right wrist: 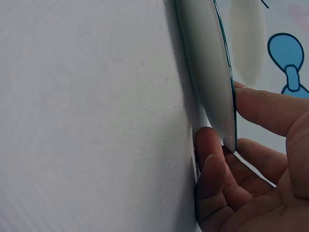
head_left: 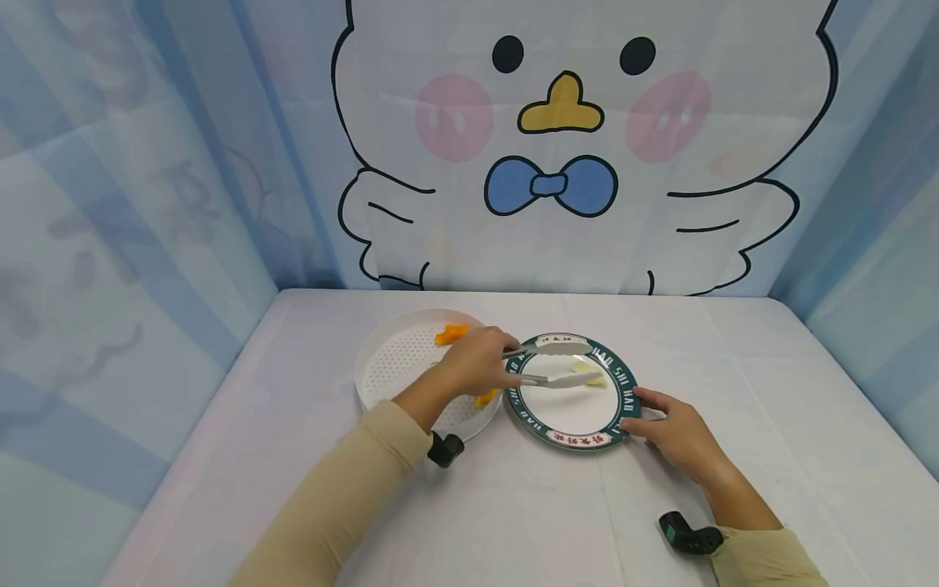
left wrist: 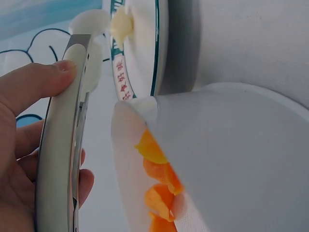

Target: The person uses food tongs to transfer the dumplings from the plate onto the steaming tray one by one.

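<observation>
My left hand (head_left: 478, 360) grips a pair of tongs (head_left: 561, 381) with pale tips. In the left wrist view, the thumb presses along the handle of the tongs (left wrist: 58, 140) and the fingers lie behind it. The tips stand apart above a white plate with a green lettered rim (head_left: 579, 440). A pale yellow piece (head_left: 592, 377) is on the plate, by the lower tip. On the right side, my right hand (head_left: 678, 432) holds the plate's edge. In the right wrist view, the thumb is over the rim of the plate (right wrist: 212, 72) and fingers are beneath it.
Left of the plate stands a round white tray (head_left: 389, 359) with a perforated bottom, partly behind my left hand. An orange piece (head_left: 451, 334) lies in its far part and a yellow-orange one (head_left: 486, 398) nearer. A printed cloth backdrop (head_left: 565, 244) rises behind the table.
</observation>
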`<state>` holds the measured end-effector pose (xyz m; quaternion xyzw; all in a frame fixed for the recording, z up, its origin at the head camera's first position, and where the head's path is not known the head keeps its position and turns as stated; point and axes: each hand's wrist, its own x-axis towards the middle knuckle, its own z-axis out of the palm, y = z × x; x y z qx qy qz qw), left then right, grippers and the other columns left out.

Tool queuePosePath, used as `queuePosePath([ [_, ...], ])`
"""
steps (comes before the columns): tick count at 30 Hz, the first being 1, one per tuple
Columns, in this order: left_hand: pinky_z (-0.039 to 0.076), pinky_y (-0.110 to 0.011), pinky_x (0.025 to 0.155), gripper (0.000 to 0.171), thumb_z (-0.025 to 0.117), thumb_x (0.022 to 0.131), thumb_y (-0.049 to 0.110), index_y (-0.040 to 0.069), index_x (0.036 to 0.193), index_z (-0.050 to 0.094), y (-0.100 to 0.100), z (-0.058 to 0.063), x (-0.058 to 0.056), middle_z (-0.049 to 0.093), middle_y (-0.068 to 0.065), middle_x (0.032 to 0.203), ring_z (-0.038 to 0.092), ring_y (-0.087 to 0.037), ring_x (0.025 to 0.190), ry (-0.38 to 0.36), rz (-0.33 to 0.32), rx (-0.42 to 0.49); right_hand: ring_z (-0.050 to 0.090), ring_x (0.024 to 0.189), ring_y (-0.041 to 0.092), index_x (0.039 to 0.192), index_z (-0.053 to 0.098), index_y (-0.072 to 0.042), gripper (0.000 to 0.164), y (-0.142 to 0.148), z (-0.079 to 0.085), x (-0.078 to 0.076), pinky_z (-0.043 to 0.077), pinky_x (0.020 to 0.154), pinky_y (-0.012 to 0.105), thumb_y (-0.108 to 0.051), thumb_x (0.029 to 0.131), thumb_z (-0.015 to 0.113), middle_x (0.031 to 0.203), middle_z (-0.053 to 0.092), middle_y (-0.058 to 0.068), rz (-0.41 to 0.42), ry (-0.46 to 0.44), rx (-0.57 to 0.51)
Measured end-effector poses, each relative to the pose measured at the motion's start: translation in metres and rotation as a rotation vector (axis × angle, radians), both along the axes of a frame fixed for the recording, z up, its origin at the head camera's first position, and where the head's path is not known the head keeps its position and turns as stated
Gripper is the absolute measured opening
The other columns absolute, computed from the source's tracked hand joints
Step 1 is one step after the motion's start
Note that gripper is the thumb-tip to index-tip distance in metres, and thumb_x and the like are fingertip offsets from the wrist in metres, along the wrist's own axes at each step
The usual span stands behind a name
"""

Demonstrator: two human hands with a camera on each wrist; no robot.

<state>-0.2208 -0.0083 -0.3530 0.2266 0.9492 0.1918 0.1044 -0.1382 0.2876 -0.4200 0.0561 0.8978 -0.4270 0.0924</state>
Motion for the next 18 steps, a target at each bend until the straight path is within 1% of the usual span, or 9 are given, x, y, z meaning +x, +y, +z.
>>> queuePosePath([
  [4,0.049,-0.03,0.095,0.055,0.081,0.085,0.034,0.012,0.133,0.065,0.008,0.0,-0.001,0.063,-0.004,0.127,0.055,-0.018,0.1,-0.017,0.007,-0.032,0.059,0.089,0.023,0.151,0.035,0.005,0.079,0.0,0.0,0.0,0.052,0.073,0.032,-0.029,0.091,0.074,0.149,0.039,0.03,0.001,0.003,-0.003],
  [7,0.049,-0.03,0.094,0.054,0.08,0.085,0.036,0.013,0.133,0.066,0.012,-0.002,-0.003,0.063,-0.004,0.127,0.055,-0.017,0.1,-0.014,0.001,-0.052,0.059,0.089,0.023,0.151,0.035,0.005,0.079,0.001,0.0,0.0,0.052,0.072,0.031,-0.029,0.091,0.074,0.149,0.039,0.03,-0.001,0.004,-0.008],
  [11,0.049,-0.03,0.094,0.055,0.081,0.085,0.037,0.013,0.132,0.066,0.017,-0.006,-0.005,0.063,-0.003,0.127,0.055,-0.017,0.101,-0.012,0.0,-0.06,0.058,0.089,0.023,0.151,0.035,0.005,0.079,0.001,0.0,0.0,0.052,0.072,0.031,-0.029,0.091,0.074,0.15,0.038,0.03,-0.001,0.006,-0.012],
  [15,0.049,-0.03,0.095,0.055,0.082,0.084,0.037,0.013,0.132,0.066,0.019,-0.01,-0.006,0.063,-0.003,0.127,0.055,-0.017,0.101,-0.026,0.018,-0.066,0.058,0.088,0.023,0.151,0.035,0.005,0.08,0.0,0.0,0.0,0.052,0.071,0.031,-0.029,0.091,0.074,0.15,0.039,0.03,0.002,0.008,-0.011],
  [18,0.049,-0.03,0.094,0.054,0.081,0.085,0.036,0.014,0.132,0.066,0.02,-0.011,-0.007,0.063,-0.003,0.126,0.055,-0.016,0.1,-0.039,0.028,-0.062,0.058,0.09,0.023,0.151,0.035,0.005,0.08,0.0,0.0,0.0,0.052,0.071,0.031,-0.029,0.091,0.074,0.149,0.039,0.03,0.001,0.007,-0.005],
])
